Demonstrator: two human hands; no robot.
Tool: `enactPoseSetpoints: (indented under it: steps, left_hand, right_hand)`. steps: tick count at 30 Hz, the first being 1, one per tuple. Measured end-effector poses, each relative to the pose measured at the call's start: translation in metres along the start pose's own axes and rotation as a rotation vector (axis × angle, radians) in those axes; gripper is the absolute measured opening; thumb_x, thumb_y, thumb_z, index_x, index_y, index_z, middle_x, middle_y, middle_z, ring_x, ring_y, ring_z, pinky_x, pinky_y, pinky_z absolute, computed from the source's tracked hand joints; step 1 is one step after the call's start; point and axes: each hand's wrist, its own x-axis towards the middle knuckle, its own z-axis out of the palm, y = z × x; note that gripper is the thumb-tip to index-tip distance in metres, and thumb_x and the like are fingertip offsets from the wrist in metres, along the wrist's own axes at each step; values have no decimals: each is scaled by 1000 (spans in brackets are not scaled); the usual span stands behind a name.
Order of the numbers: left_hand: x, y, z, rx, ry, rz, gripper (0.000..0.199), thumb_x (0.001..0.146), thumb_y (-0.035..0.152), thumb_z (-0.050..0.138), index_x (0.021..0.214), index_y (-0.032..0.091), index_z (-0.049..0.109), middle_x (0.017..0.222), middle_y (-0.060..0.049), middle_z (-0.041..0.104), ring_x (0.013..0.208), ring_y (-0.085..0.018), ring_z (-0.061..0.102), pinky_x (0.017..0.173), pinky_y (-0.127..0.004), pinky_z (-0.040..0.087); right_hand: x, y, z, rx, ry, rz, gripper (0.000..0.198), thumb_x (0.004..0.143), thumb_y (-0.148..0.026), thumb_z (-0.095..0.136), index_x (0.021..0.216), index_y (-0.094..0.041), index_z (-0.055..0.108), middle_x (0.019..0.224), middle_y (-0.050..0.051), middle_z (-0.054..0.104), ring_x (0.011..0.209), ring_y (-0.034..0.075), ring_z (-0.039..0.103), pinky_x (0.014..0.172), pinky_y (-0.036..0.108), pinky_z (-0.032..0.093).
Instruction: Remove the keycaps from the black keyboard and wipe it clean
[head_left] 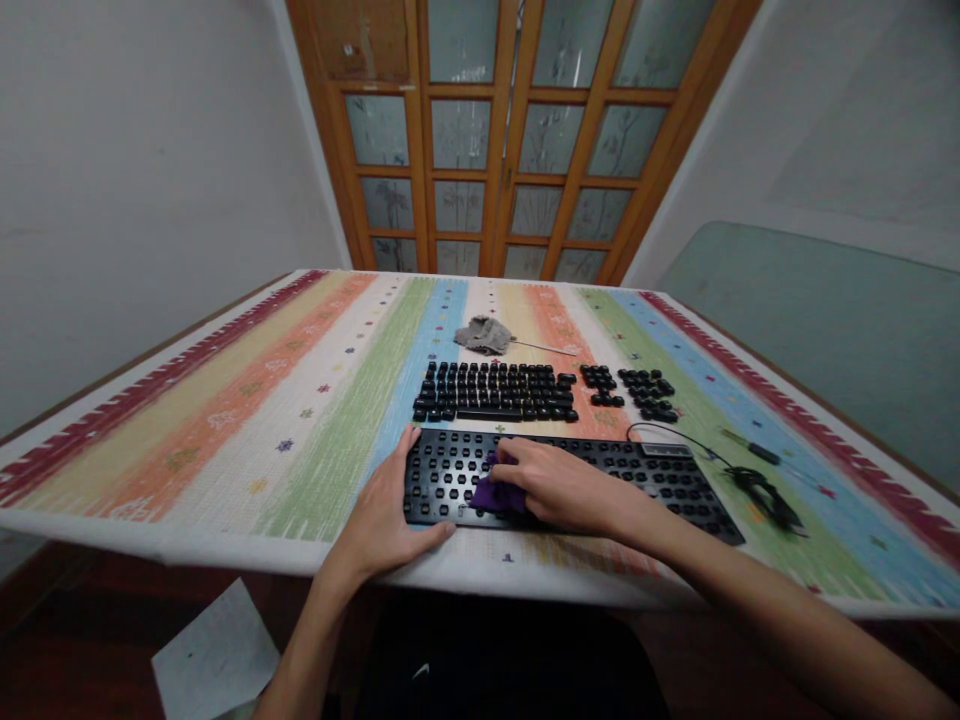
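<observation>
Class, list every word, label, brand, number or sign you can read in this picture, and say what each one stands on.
No words or numbers can be read.
One sign: a small white tick-shaped mark on the dark clothing.
Black keycaps: any lettering is too small to read.
Light strip on the keyboard: too small to tell whether it bears text.
</observation>
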Motion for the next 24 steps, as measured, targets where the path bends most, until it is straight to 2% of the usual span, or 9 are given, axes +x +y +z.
enactPoseSetpoints:
  steps: [2, 7, 10, 14, 18, 20, 24]
  left_hand:
    - [0, 0, 0, 1, -5, -9, 123, 70, 45, 78, 156, 24, -6, 158, -19, 29, 144, -39, 35, 115, -61, 34]
    - [0, 0, 0, 11, -11, -10, 121, 70, 45, 78, 156, 24, -4, 160, -19, 27, 145, -39, 33, 115, -60, 33]
    - [1, 0, -1, 12, -5, -12, 120, 71, 44, 77, 156, 22, -4, 160, -20, 23, 146, -39, 30, 116, -60, 33]
    - [1, 0, 0, 15, 9, -31, 118, 70, 44, 78, 156, 22, 0, 161, -20, 22, 146, -39, 29, 117, -60, 31]
    - [0, -1, 1, -2, 18, -31, 119, 71, 42, 78, 157, 22, -1, 161, -19, 21, 147, -38, 28, 117, -59, 30]
    - [-1, -1, 1, -5, 22, -27, 119, 71, 42, 78, 157, 21, -2, 162, -19, 20, 147, -38, 27, 118, -59, 30]
    - [-1, 0, 1, -5, 28, -24, 119, 70, 42, 78, 157, 22, -1, 162, -19, 20, 147, -38, 27, 117, -58, 31]
  right_hand:
    - [2, 1, 3, 29, 73, 8, 42, 75, 6, 46, 107, -14, 65, 103, 11, 58, 91, 20, 56, 81, 33, 47]
    - [18, -4, 4, 102, 382, -8, 51, 70, 8, 45, 113, -15, 61, 99, 9, 55, 85, 18, 52, 75, 31, 47]
    - [35, -10, 5, 101, 451, -67, 50, 70, 7, 46, 113, -14, 61, 101, 9, 55, 84, 18, 51, 72, 30, 47]
    - [60, -16, 16, -14, 393, -127, 37, 81, 2, 48, 111, -13, 64, 103, 12, 56, 86, 20, 50, 74, 32, 47]
    - [74, -19, 29, -124, 261, -159, 21, 89, -14, 57, 106, -14, 69, 108, 15, 58, 95, 24, 51, 82, 38, 47]
    - [75, -19, 32, -155, 239, -153, 22, 91, -20, 58, 108, -15, 71, 113, 16, 57, 98, 26, 50, 85, 41, 47]
    - [69, -17, 32, -204, 210, -187, 28, 95, -14, 51, 118, -16, 67, 113, 16, 58, 100, 26, 51, 86, 41, 46]
